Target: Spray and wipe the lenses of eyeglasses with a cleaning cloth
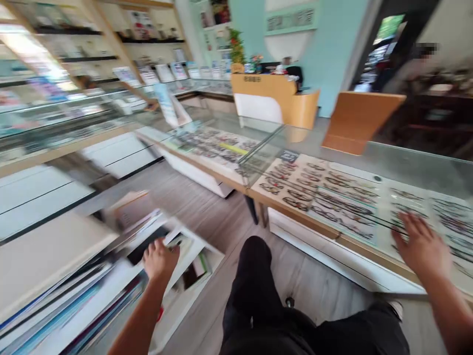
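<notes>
My left hand (160, 257) is over the top of a low white cabinet (201, 241), its thumb apart from its slightly bent fingers. I see nothing held in it, though whether it touches the cabinet is unclear. Small dark and light items by its fingertips are too blurred to name. To the right, my right hand (423, 241) lies with fingers spread at the glass top of a display case (343, 236). Rows of eyeglasses (301, 185) lie on white trays inside that case, several of them beneath and around the hand.
Stacked folders and papers (74, 301) fill the left foreground beside a large pale box (48, 251). A brown board (362, 121) stands on the glass. More glass cases (207, 143) line the left and back, before a wooden counter (258, 91). A blurred person (414, 69) is at far right.
</notes>
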### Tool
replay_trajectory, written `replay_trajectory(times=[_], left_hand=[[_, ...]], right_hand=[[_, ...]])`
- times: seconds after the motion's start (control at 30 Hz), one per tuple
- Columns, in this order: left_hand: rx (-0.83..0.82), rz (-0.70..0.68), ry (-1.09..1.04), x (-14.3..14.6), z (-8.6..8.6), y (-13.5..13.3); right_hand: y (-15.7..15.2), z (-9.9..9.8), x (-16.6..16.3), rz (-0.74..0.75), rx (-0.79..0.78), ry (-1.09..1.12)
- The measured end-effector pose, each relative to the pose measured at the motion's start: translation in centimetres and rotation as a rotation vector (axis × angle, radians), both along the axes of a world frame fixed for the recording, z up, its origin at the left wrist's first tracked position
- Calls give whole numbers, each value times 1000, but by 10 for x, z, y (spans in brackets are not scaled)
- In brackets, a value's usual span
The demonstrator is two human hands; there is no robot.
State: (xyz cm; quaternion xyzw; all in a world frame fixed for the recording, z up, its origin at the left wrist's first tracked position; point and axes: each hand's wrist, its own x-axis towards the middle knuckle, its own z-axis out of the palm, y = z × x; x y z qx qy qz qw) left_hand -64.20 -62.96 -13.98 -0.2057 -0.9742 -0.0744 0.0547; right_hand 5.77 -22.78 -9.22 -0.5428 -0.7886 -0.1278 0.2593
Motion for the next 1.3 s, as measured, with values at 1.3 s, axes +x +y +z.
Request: replay_trajectory(times=[1.3], left_hand=[[337,-1264,88,405,52,384]], right_hand=[[-25,2,221,-249,-172,-36]])
